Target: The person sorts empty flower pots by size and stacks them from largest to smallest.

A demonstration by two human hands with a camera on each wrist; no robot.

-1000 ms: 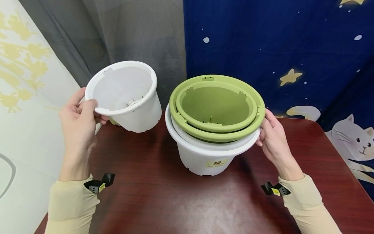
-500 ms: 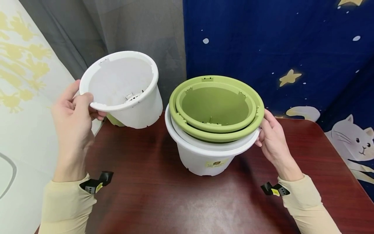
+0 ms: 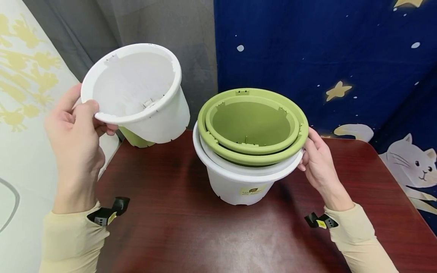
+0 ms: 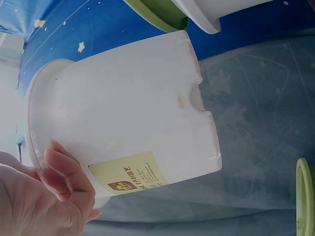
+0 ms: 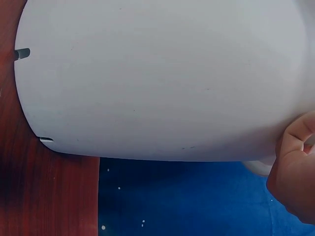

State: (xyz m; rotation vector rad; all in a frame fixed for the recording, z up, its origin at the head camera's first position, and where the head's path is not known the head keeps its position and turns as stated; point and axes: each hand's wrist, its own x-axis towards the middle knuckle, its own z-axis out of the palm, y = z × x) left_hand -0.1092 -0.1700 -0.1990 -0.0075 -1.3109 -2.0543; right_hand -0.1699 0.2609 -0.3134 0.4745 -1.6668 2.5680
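Note:
My left hand point(image 3: 76, 132) grips the near-left rim of a white plastic flower pot point(image 3: 164, 117), thumb over the rim and fingers beneath. The pot hangs tilted above the table; a yellow label point(image 4: 130, 174) shows on its side in the left wrist view. At the table's middle stands a nested stack: a large white pot point(image 3: 239, 185) outermost, another white rim inside it, then two green pots point(image 3: 252, 121) on top. My right hand point(image 3: 319, 163) holds the stack's right rim. In the right wrist view its curled fingers point(image 5: 295, 162) lie at the white pot's edge.
Behind the lifted pot, a green pot point(image 3: 136, 138) partly shows at the table's back left. The dark red table point(image 3: 164, 227) ends at a grey curtain point(image 3: 170, 30) and a blue starry curtain point(image 3: 290, 49). A white patterned surface point(image 3: 30, 151) borders the left.
My left hand has raised the white pot and carried it leftward, so more of the green pot behind it shows. The right hand and the stack have stayed nearly still.

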